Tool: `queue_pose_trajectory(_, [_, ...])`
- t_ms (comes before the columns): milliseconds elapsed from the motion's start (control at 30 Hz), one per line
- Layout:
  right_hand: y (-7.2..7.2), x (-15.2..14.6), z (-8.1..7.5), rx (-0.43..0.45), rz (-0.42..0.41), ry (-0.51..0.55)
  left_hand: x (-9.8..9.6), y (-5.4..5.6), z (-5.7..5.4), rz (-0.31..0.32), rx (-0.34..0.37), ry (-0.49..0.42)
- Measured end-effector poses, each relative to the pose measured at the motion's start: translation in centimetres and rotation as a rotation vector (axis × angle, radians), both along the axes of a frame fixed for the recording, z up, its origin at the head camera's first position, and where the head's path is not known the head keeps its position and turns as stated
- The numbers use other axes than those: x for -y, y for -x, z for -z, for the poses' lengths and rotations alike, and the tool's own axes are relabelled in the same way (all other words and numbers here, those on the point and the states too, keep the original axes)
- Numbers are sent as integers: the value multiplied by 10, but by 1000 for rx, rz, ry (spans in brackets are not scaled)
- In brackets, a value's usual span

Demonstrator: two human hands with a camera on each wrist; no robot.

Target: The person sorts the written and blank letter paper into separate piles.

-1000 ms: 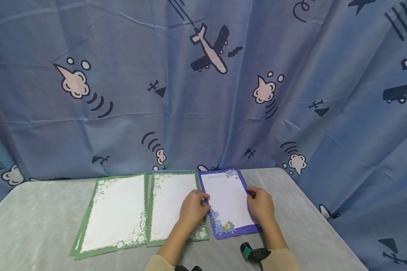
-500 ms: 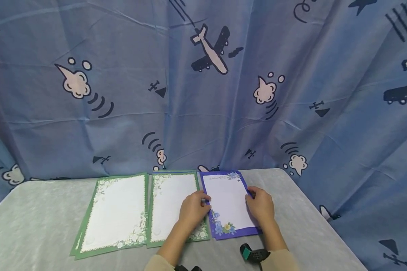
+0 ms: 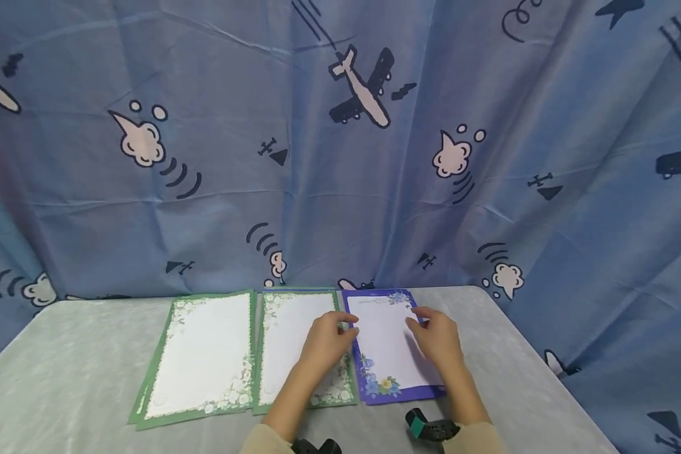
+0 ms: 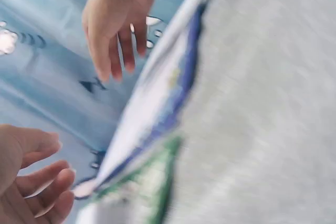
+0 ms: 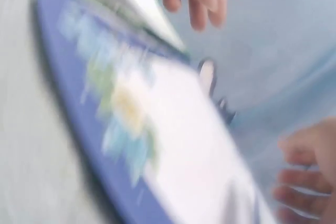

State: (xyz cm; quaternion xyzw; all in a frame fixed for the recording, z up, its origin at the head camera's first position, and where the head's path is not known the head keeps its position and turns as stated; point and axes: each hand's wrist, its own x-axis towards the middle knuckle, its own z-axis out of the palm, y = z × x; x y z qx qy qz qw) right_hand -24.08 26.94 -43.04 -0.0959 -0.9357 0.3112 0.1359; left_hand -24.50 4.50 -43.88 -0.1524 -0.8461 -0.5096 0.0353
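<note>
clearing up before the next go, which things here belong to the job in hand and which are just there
Job in hand:
purple-edged paper
left hand
right hand
probably also the left green-edged papers and middle green-edged paper

Just there:
curtain
table
black wrist gadgets

The curtain [image 3: 232, 157] fills the upper frame, behind the table [image 3: 79, 366] along the bottom. On the table, in a row, lie the left sheets [image 3: 204, 353] at lower left of centre, the middle sheets [image 3: 289, 328] just beside them at lower centre, and the right sheets [image 3: 380, 343] at lower right of centre. The left hand [image 3: 322, 340] is over the middle sheets' right side, the right hand [image 3: 438, 337] over the right sheets' right edge.
</note>
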Motion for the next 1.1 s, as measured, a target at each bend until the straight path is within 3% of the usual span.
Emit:
queue_pose_trajectory(200, [-3,30,-10,-74,-174,111,14,-7,-19,29,12,30])
queue_pose_trajectory(400, [-7,64,-6,-64,-290,169,50,-15,-24,-32,-45,88])
queue_pose_trajectory(600, [-13,82,-2,-73,-342,214,86,-27,-26,-82,-8,43])
queue_pose_trajectory(767, [-14,95,6,-87,-314,286,107,-31,-21,-174,29,17])
queue_pose_trajectory(933, [-13,102,16,-107,-278,324,121,-27,-7,-249,49,34])
queue_pose_trajectory(1100, [-12,101,24,-135,-270,291,129,-23,10,-297,-24,115])
